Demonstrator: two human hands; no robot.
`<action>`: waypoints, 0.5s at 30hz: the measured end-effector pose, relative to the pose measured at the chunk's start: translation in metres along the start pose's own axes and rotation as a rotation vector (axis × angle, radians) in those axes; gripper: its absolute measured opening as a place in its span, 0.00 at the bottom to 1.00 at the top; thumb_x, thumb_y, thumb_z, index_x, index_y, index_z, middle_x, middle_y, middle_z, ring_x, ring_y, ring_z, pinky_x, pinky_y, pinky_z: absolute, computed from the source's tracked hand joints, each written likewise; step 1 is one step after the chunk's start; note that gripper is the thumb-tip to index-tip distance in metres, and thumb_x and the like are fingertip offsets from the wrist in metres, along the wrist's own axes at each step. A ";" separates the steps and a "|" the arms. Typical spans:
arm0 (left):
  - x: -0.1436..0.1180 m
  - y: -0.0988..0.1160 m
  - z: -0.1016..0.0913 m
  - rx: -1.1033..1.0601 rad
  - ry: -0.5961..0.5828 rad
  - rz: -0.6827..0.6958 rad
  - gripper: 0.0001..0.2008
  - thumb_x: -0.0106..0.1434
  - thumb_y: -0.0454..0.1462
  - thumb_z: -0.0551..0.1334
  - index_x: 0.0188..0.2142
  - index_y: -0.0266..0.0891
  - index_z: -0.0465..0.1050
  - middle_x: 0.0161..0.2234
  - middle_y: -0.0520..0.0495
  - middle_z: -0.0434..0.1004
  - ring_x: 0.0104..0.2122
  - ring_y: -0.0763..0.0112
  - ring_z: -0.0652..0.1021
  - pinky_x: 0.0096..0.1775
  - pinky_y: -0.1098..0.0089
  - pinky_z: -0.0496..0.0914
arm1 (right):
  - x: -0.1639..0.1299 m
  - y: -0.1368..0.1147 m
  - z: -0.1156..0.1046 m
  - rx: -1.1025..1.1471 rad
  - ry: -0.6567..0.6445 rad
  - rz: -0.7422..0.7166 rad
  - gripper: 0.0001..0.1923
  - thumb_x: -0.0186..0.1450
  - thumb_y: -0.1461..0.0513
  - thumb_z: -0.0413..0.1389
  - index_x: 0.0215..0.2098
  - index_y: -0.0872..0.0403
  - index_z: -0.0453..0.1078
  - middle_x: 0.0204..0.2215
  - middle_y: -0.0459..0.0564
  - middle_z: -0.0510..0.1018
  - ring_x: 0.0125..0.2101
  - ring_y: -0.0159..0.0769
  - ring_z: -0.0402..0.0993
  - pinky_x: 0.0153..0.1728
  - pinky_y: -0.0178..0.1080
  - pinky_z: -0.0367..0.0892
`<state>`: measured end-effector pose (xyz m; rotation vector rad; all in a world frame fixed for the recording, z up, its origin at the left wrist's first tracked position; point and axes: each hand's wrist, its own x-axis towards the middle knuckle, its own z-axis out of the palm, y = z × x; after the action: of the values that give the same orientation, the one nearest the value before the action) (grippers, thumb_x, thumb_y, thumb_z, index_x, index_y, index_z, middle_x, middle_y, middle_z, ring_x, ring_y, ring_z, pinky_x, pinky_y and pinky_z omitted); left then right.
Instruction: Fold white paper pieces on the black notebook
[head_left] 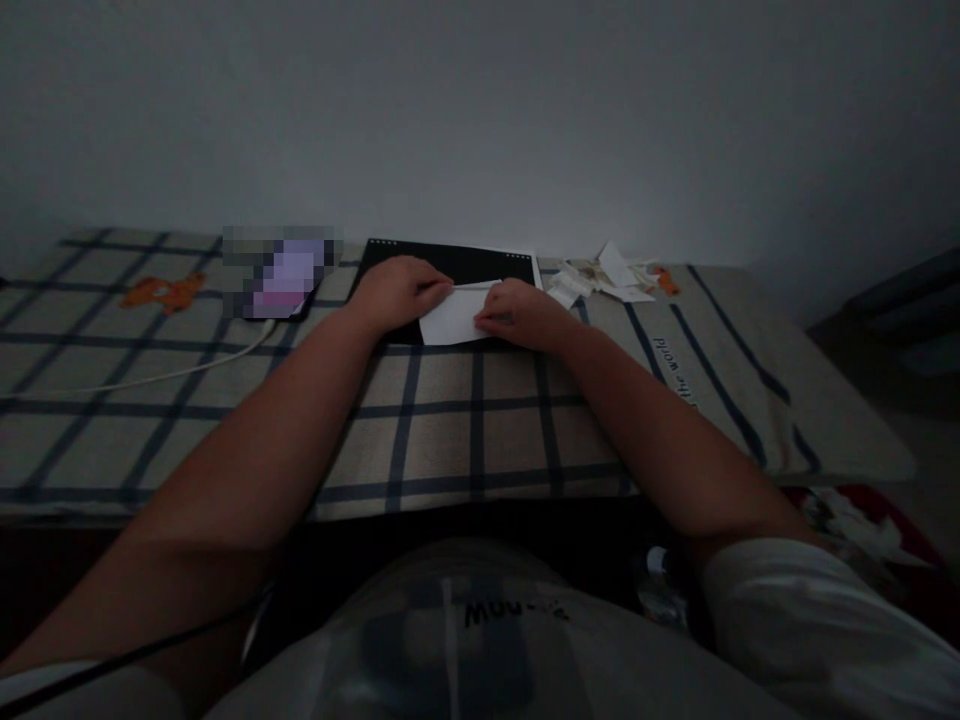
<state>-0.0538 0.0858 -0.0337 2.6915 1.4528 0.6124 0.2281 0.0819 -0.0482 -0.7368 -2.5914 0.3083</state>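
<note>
Dim room, plain wall behind; view from above the person's lap, read left to right. At far left, an orange printed figure (163, 292) decorates the checked cloth (465, 430) that covers the surface. A white cable (187, 370) runs across the cloth from the left edge toward a blurred-out object (281, 272) lying near the wall. Just right of that object lies a black mat (457, 265), its far edge marked with small white dots. The left hand (397, 290) rests on the mat, fingers curled and pressed down on the left part of a white paper sheet (454, 318). The sheet lies flat on the near half of the mat, with one thin raised edge running between the two hands. The right hand (521, 312) meets the sheet's right side, fingertips bunched and pinching at the paper; whether it grips the edge or merely presses it down cannot be told in this light. The two hands sit close together, separated only by the visible width of paper. Further right, near the mat's corner, a heap of paper scraps (604, 278) lies on the cloth, with a small orange print beside it. Printed lettering (673, 368) follows a dark stripe at right.
</note>
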 end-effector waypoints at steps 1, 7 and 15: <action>-0.001 0.001 -0.001 0.011 0.006 -0.029 0.26 0.77 0.51 0.56 0.54 0.43 0.90 0.54 0.41 0.91 0.54 0.50 0.86 0.57 0.56 0.77 | 0.000 0.001 0.000 0.003 -0.003 0.003 0.12 0.75 0.58 0.62 0.44 0.53 0.89 0.44 0.57 0.87 0.50 0.50 0.78 0.56 0.53 0.71; -0.001 0.005 -0.002 0.046 0.072 -0.148 0.23 0.77 0.49 0.58 0.55 0.45 0.90 0.50 0.42 0.92 0.51 0.51 0.87 0.52 0.58 0.77 | -0.001 0.003 0.001 0.016 0.009 0.038 0.11 0.75 0.56 0.63 0.47 0.51 0.88 0.51 0.56 0.88 0.55 0.51 0.79 0.62 0.54 0.70; 0.000 0.003 -0.001 0.039 0.088 -0.225 0.22 0.79 0.47 0.57 0.56 0.46 0.90 0.52 0.42 0.92 0.52 0.49 0.87 0.51 0.56 0.77 | -0.004 0.000 0.000 0.008 -0.039 0.064 0.25 0.73 0.48 0.69 0.62 0.51 0.85 0.64 0.60 0.84 0.62 0.57 0.77 0.66 0.59 0.69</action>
<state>-0.0512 0.0837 -0.0323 2.5062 1.7742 0.7008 0.2313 0.0803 -0.0494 -0.8202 -2.6052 0.3553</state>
